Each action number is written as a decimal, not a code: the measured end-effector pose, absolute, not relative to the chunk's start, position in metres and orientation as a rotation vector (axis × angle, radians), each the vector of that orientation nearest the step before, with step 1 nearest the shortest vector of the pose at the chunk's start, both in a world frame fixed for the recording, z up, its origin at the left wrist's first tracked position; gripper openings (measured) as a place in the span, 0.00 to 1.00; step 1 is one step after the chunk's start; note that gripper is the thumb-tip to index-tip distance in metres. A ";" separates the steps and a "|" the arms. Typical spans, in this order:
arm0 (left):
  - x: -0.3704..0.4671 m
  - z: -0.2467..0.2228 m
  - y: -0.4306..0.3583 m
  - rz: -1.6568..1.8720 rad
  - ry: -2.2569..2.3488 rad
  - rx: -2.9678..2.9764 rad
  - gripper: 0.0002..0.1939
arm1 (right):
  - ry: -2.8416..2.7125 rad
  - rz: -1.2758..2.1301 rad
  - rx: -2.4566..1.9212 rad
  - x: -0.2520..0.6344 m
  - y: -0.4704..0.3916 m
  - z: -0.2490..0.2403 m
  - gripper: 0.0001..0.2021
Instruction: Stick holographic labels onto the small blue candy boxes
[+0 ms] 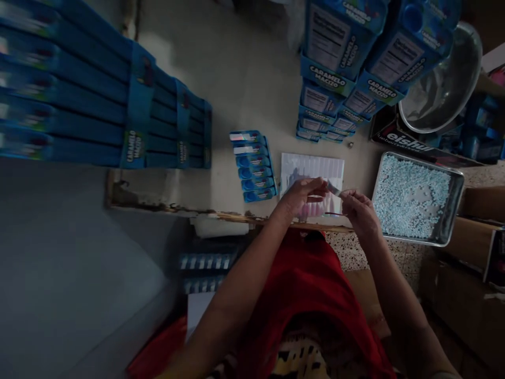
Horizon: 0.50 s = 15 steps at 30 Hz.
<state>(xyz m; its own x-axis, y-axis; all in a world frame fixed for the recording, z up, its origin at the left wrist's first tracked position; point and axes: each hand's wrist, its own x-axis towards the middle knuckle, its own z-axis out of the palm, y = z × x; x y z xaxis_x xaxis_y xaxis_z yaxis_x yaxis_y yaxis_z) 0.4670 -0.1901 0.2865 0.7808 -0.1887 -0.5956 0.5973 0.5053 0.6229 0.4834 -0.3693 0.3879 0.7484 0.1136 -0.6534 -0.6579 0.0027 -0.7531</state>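
My left hand [303,196] and my right hand [358,209] are close together over the table's front edge. Between their fingertips stretches a small shiny strip [334,189], pinched at one end by each hand. Under the hands lies a pale, glossy sheet [312,164] marked with parallel bands, partly covered by my left hand. A thin reddish edge shows beside my right fingers; what it belongs to is unclear. Left of the sheet, a short row of small blue candy boxes [255,172] lies on the table.
Long stacks of blue boxes [90,105] fill the left, and tall blue display cartons [327,42] stand at the back right. A metal tray [445,231] of small pale-blue candies sits right of my hands. Behind it are a metal bowl [469,79] and a dark carton [414,142].
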 end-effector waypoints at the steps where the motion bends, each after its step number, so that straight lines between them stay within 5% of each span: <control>1: 0.460 0.291 -0.187 -0.460 0.507 0.920 0.32 | 0.471 0.667 -1.441 0.482 -0.365 0.388 0.18; 15: 0.402 0.315 -0.109 0.018 0.772 0.876 0.20 | 0.417 0.646 -1.759 0.464 -0.265 0.381 0.16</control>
